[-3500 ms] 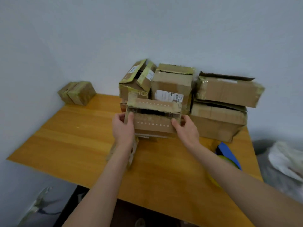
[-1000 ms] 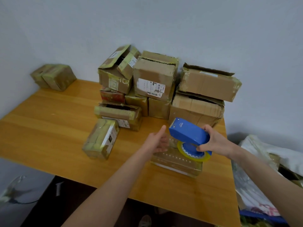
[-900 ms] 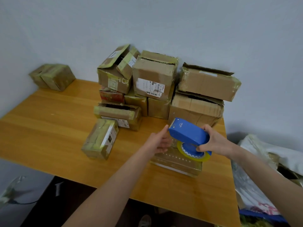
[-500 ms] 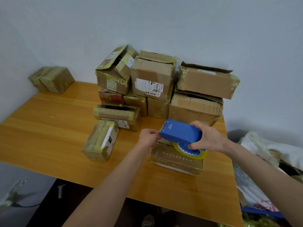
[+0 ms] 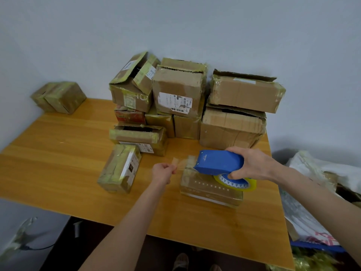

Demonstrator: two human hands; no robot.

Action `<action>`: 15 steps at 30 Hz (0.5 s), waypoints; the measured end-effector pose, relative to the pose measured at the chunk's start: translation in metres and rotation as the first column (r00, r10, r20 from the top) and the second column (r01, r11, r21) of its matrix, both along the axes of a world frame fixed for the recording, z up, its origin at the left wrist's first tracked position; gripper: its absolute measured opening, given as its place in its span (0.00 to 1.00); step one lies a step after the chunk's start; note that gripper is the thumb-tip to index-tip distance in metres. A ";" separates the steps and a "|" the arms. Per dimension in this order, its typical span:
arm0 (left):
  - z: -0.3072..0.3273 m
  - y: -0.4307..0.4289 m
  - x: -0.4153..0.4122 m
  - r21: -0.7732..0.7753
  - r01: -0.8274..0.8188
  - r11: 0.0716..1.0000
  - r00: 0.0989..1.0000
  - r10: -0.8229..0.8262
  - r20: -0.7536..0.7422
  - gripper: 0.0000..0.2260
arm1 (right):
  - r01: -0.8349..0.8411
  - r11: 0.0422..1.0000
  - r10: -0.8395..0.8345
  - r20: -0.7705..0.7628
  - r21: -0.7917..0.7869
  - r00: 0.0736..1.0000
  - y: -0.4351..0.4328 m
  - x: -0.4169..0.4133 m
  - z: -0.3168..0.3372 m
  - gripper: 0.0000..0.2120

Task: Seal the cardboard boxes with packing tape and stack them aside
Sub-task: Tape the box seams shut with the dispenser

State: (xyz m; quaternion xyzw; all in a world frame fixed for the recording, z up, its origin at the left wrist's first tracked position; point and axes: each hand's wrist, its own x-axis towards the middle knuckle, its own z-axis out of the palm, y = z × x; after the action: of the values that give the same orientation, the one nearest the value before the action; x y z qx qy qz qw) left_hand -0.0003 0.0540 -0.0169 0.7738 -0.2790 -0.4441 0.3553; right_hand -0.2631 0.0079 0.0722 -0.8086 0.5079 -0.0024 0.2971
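Observation:
A flat cardboard box [image 5: 209, 189] lies near the table's right front. My right hand [image 5: 252, 163] grips a blue tape dispenser [image 5: 218, 162] with a yellow-rimmed roll, held just above that box. My left hand [image 5: 163, 172] pinches the loose end of the clear tape [image 5: 175, 163], stretched out to the left of the dispenser. A small taped box [image 5: 120, 168] stands left of my left hand. An open-topped box [image 5: 139, 136] sits behind it.
A pile of worn cardboard boxes [image 5: 179, 94] is stacked against the wall at the back of the wooden table [image 5: 58, 153]. Two taped boxes [image 5: 58, 96] sit at the far left corner. Plastic bags [image 5: 320, 173] lie off the table's right edge.
My left hand took hold of the tape end at the dispenser's mouth and pulled it out to the left. The dispenser stayed over the flat box.

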 end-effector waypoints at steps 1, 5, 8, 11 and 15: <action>-0.006 -0.001 0.000 0.020 -0.002 1.000 1.000 0.002 0.013 0.10 | 0.003 1.000 -0.003 -0.009 -0.002 1.000 -0.001 0.001 -0.002 0.31; -0.025 -0.002 -0.011 0.061 0.059 0.996 0.996 -0.063 0.068 0.11 | 0.013 1.000 -0.013 -0.046 0.001 0.999 -0.002 0.009 -0.008 0.32; -0.030 -0.001 -0.014 0.093 0.169 0.981 0.976 -0.180 0.126 0.09 | 0.046 0.999 -0.046 -0.025 0.007 0.999 -0.003 0.009 -0.011 0.31; -0.033 0.006 -0.002 0.285 0.253 0.924 0.877 -0.344 0.337 0.24 | 0.057 0.998 -0.056 -0.024 0.017 0.998 -0.004 0.010 -0.013 0.32; -0.014 0.019 -0.008 -0.044 0.479 0.877 0.638 -0.313 0.703 0.20 | 0.056 0.998 -0.055 -0.035 0.007 0.998 -0.005 0.010 -0.014 0.34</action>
State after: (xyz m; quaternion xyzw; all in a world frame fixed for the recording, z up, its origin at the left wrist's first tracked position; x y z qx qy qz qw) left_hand -0.0088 0.0735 -0.0309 0.7543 -0.6009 -0.1639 0.2076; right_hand -0.2528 0.0029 0.0582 -0.7929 0.5352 0.0054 0.2911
